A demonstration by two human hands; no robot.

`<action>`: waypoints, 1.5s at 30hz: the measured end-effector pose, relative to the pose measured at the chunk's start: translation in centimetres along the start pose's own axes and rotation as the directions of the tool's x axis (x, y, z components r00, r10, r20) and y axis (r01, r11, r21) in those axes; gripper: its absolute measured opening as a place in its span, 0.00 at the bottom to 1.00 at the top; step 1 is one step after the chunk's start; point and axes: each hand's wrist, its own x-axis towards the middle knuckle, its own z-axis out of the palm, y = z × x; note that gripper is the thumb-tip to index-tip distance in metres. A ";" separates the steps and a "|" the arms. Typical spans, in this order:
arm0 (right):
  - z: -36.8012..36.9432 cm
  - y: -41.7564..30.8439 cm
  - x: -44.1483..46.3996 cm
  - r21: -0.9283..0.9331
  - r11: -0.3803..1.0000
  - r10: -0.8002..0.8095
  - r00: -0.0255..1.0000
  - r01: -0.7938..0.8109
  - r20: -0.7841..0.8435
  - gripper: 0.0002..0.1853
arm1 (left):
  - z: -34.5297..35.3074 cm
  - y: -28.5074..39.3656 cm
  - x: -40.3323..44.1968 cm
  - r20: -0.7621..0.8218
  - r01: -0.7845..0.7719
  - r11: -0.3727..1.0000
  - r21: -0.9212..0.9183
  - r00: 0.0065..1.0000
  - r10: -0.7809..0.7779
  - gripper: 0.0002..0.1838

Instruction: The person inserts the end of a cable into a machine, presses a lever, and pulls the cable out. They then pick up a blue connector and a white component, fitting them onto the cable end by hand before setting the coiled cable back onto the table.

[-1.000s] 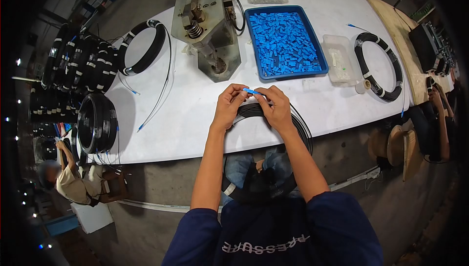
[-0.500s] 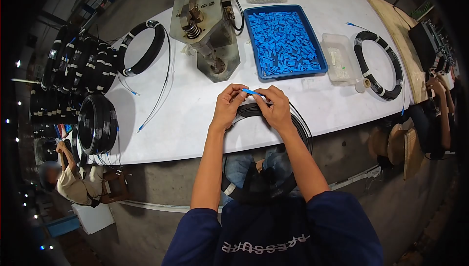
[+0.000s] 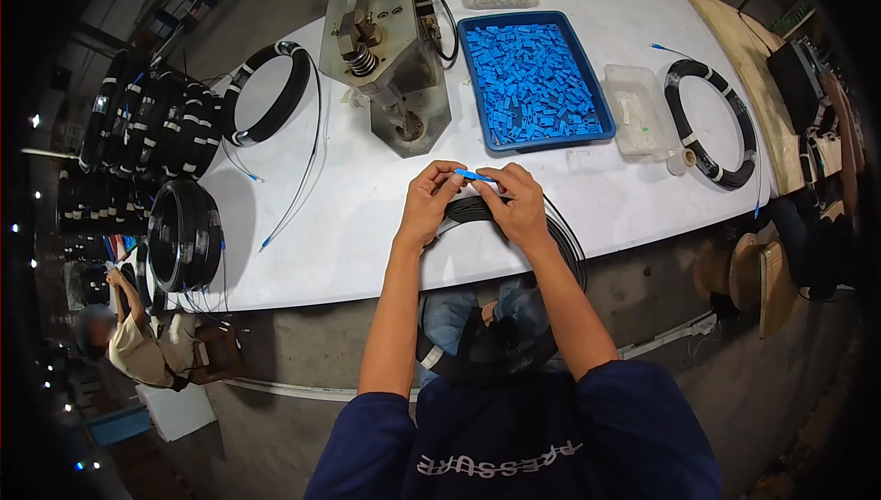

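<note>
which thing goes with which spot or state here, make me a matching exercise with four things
Things
1. held blue piece
2. blue tray
3. metal machine
4. small roll

Places and states
A. standing on the white table, left of the tray
B. pinched between the left hand and the right hand
C. beside the black coil at the table's right
D. filled with many loose blue pieces

Right pairs: 1-B, 2-D, 3-A, 4-C

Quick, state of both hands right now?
Left hand: closed, fingers pinching the blue connector.
Right hand: closed, fingers pinching the connector's other end.
</note>
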 end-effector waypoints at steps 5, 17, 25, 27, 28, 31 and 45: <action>0.1 0.0 0.0 0.116 0.992 0.046 0.999 -0.044 -0.017 0.09 | 0.3 0.3 -0.2 -0.042 -0.005 0.999 -0.040 0.999 0.003 0.12; -0.1 0.0 0.1 0.062 0.997 -0.037 0.999 0.039 -0.031 0.07 | 0.2 0.1 -0.1 -0.015 -0.016 1.000 -0.017 1.000 0.016 0.11; -0.5 0.0 0.0 0.122 0.992 0.039 0.999 -0.040 0.008 0.07 | 0.2 0.1 -0.2 -0.024 -0.006 1.000 -0.018 1.000 0.006 0.09; -0.5 -0.1 0.0 0.131 0.990 0.049 0.999 -0.050 0.014 0.07 | 0.1 0.1 -0.2 -0.012 -0.002 1.000 -0.008 1.000 0.002 0.10; -0.5 -0.1 0.0 0.145 0.988 0.055 0.998 -0.057 0.013 0.07 | 0.1 0.1 -0.2 0.000 0.001 1.000 0.002 1.000 -0.001 0.11; -0.6 -0.3 0.0 0.153 0.986 0.061 0.998 -0.062 0.016 0.07 | 0.0 0.0 -0.1 0.002 0.003 1.000 -0.014 1.000 -0.003 0.11; -0.7 -0.1 -0.1 0.116 0.987 0.104 0.994 -0.109 0.043 0.08 | 0.2 0.0 -0.1 -0.001 0.011 0.999 -0.053 1.000 -0.011 0.11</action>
